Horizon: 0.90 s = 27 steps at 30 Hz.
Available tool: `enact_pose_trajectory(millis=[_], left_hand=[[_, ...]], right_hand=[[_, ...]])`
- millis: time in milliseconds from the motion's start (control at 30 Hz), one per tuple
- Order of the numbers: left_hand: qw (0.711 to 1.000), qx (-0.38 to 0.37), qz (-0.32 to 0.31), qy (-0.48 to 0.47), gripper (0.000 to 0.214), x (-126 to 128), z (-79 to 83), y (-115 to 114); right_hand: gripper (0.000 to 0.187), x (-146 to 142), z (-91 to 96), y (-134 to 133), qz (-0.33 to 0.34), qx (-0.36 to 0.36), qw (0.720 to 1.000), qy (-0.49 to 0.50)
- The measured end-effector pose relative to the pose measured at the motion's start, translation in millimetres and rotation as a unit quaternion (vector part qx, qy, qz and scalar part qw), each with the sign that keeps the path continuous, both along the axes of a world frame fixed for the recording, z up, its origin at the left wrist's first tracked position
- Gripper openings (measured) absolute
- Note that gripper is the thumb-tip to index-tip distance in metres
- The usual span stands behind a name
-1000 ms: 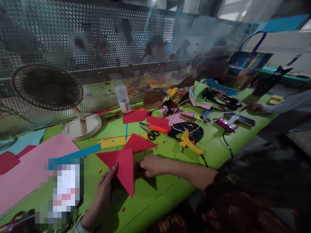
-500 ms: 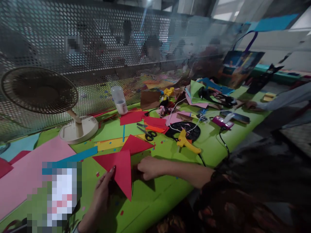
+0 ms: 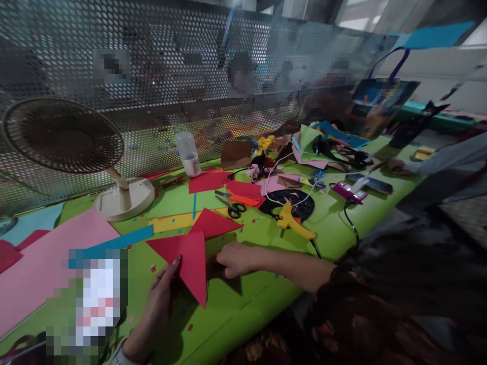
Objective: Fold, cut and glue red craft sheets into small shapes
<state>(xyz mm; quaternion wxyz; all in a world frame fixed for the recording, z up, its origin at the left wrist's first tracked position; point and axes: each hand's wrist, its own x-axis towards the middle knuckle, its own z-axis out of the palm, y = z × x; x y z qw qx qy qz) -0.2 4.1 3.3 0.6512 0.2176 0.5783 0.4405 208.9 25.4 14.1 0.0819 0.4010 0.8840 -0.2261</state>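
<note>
My left hand (image 3: 162,289) grips a folded red paper triangle (image 3: 192,263) at its left side, thumb on top and fingers hidden underneath. The triangle is raised at a tilt, with one point toward me. Just right of its edge is my right hand (image 3: 236,259), fingers curled closed; their tips are in shadow, so what they hold, if anything, is hidden. Behind the triangle lies another red paper piece (image 3: 215,224). Black-handled scissors (image 3: 235,209) and an orange cutter (image 3: 245,199) rest beyond it. A yellow glue gun (image 3: 292,223) stands right of my hands.
A fan (image 3: 125,203) stands at the left on the green tabletop (image 3: 243,314), before a perforated metal screen (image 3: 160,101). Pink sheet (image 3: 72,253), blue strip (image 3: 122,241), clear bottle (image 3: 188,154) and purple device (image 3: 349,192) lie around. Another person's hand (image 3: 395,165) rests at far right.
The view has shifted slightly. My left hand still holds the red triangle, whose lower point sits marginally higher in view. My right hand stays beside it, nearly unmoved.
</note>
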Motion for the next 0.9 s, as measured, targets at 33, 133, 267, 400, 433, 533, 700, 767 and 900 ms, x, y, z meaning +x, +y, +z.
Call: enact_pose_trajectory(millis=[33, 133, 267, 400, 433, 533, 700, 767, 900], left_hand=[[1.000, 0.000, -0.001, 0.003, 0.028, 0.2, 0.8, -0.8], [1.000, -0.005, -0.013, -0.006, 0.033, -0.3, 2.6, -3.2], [0.999, -0.006, -0.029, -0.032, 0.033, -2.1, 1.9, -2.7], [1.000, -0.001, -0.012, -0.023, 0.029, -2.2, -1.6, -0.3], [1.000, -0.001, -0.009, -0.020, 0.029, -1.8, -1.9, -0.5], [1.000, 0.016, -0.013, -0.024, 0.029, 0.1, -0.9, -2.3], [0.999, 0.031, -0.018, -0.040, 0.036, 0.4, -1.9, -3.5], [0.999, 0.029, -0.015, -0.039, 0.037, -1.2, -4.7, -3.1], [0.998, 0.034, -0.029, -0.049, 0.034, -3.1, -7.7, -2.7]], right_hand=[[0.037, -0.3, 1.1, -0.4, -0.002, -0.002, 1.000, -0.002], [0.035, -1.3, 3.9, -1.1, -0.010, -0.008, 1.000, -0.006], [0.034, -1.3, 5.5, -1.4, -0.018, -0.016, 1.000, -0.019], [0.039, -0.9, 4.8, -1.6, -0.011, -0.004, 1.000, -0.017], [0.040, -1.1, 4.3, -1.7, -0.007, -0.001, 1.000, -0.017], [0.041, -2.3, 2.4, -1.7, 0.000, 0.010, 1.000, -0.021], [0.041, -4.1, 2.6, -2.5, -0.005, 0.027, 1.000, -0.010], [0.041, -4.4, 3.3, -3.0, -0.002, 0.025, 0.999, -0.029], [0.043, -4.2, 1.1, -2.9, -0.001, 0.027, 0.999, -0.039]])
